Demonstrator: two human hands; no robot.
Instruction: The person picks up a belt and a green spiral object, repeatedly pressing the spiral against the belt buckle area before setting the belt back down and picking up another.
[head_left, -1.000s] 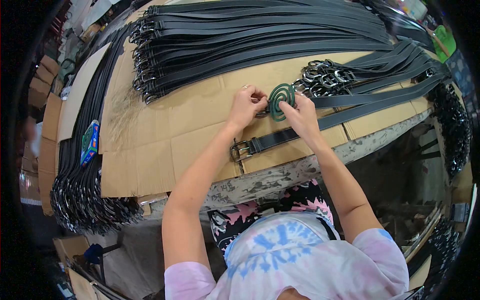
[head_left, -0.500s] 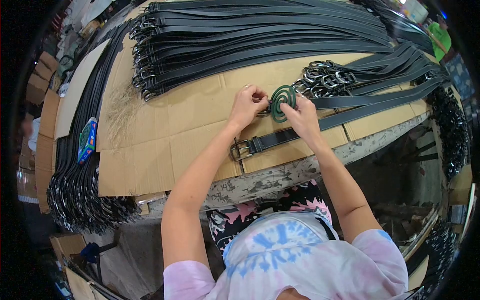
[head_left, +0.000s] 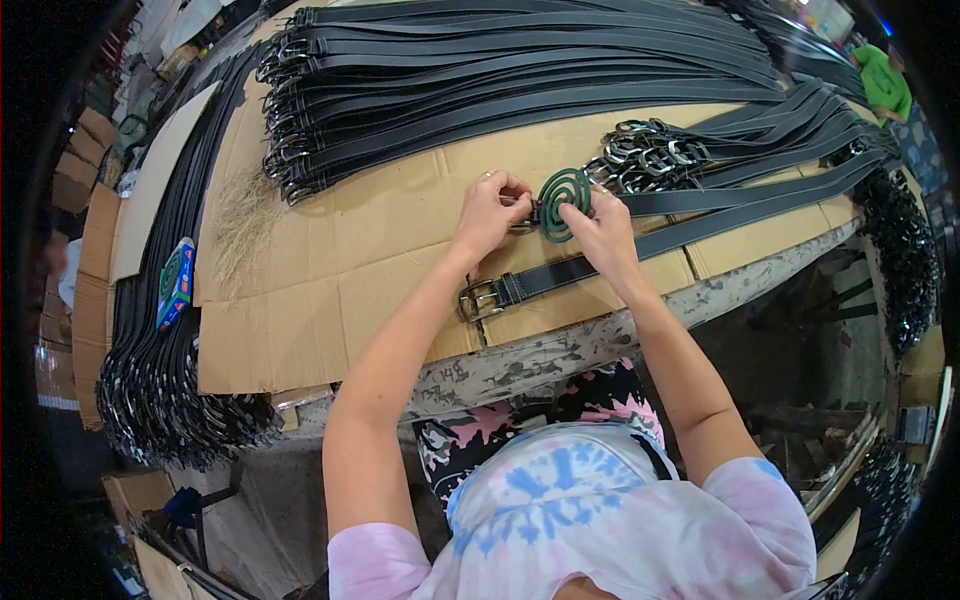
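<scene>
A dark green mosquito coil (head_left: 566, 206) is upright in my right hand (head_left: 603, 232), its thumb pressed on the near face and its other fingers behind. Left of the coil, my left hand (head_left: 492, 214) pinches the buckle end of a black belt (head_left: 690, 203). A little metal shows under those fingertips; the rest of that buckle is hidden. The belt's strap runs off to the right behind the coil. Closer to my body lies another black belt (head_left: 640, 248) with light edge stitching, its metal buckle (head_left: 481, 300) on the cardboard (head_left: 380, 300).
Black belts (head_left: 520, 70) lie in a wide row at the back, buckles leftward. A smaller buckle pile (head_left: 650, 158) sits right of my hands. At the left, a blue-green box (head_left: 174, 283) rests on hanging belts (head_left: 150, 340). A person in green (head_left: 884, 82) is at far right.
Both hands and the coil hold almost the same place. At the far right, the person in green has moved further into view.
</scene>
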